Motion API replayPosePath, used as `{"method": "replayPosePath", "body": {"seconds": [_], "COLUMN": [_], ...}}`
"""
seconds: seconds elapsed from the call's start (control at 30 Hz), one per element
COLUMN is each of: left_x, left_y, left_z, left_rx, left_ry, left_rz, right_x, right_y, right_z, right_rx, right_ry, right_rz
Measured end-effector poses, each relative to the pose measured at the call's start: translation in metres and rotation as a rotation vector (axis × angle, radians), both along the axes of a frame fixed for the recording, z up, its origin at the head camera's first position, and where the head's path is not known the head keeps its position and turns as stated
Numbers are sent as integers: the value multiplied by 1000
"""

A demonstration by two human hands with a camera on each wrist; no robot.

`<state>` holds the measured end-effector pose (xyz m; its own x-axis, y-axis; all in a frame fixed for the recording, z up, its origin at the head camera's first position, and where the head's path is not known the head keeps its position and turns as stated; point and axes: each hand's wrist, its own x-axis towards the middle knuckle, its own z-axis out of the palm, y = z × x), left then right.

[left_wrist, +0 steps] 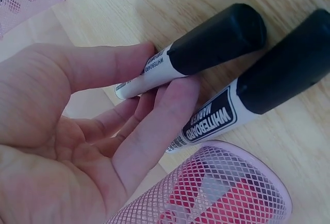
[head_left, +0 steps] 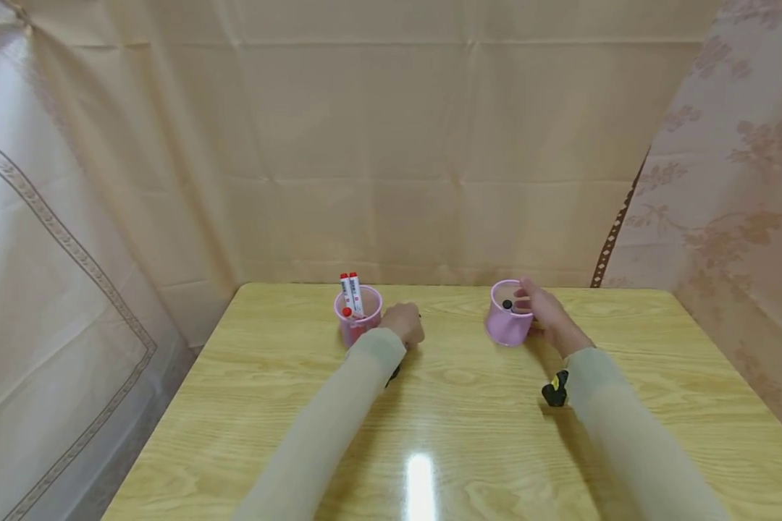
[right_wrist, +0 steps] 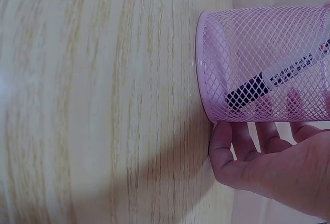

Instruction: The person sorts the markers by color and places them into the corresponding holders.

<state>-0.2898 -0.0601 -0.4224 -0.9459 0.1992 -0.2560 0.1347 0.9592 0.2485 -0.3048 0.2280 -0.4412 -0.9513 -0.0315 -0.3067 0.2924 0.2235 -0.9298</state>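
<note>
1. Left hand (head_left: pixel 402 323): thumb and finger clamp the white barrel of marker A (left_wrist: pixel 198 54), a black-capped whiteboard marker, just behind its cap. This pinch leaves the cap clear of the fingers. Marker B (left_wrist: pixel 252 92), also black-capped, lies just beside marker A; whether the other fingers touch it cannot be told.

2. Left cup (head_left: pixel 352 336): this pink mesh cup stands upright on the tabletop (head_left: pixel 456 405), beside the left hand. It carries red-capped markers (head_left: pixel 355 293); 2 of them project above the rim, apparently propped by the cup wall.

3. Right hand (head_left: pixel 550 318): the fingers curl round the outer side of the right cup (head_left: pixel 505 331), another upright pink mesh cup, well apart from the left cup. This side hold probably steadies the cup while keeping most of its mouth uncovered. The thumb position cannot be told.

4. Marker C (right_wrist: pixel 289 72): this black-capped marker leans inside the right cup, cap toward the base. The slant is presumably due to the cup being wider than the barrel.
</note>
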Motion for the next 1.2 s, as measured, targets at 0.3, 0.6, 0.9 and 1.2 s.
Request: {"method": "replayPosePath", "body": {"seconds": [0.3, 0.6, 0.9, 1.2], "left_x": [1, -5, -9, -10], "left_y": [-1, 2, -3, -4], "left_z": [2, 0, -1, -1], "left_rx": [12, 11, 45, 11], "left_ry": [1, -50, -61, -64], "left_rz": [-10, 13, 4, -9], "right_x": [-1, 1, 1, 2], "right_y": [0, 1, 1, -1], "right_z": [0, 2, 3, 2], "right_rx": [4, -13, 2, 7], "right_ry": [-2, -3, -2, -2], "right_rz": [6, 2, 4, 11]}}
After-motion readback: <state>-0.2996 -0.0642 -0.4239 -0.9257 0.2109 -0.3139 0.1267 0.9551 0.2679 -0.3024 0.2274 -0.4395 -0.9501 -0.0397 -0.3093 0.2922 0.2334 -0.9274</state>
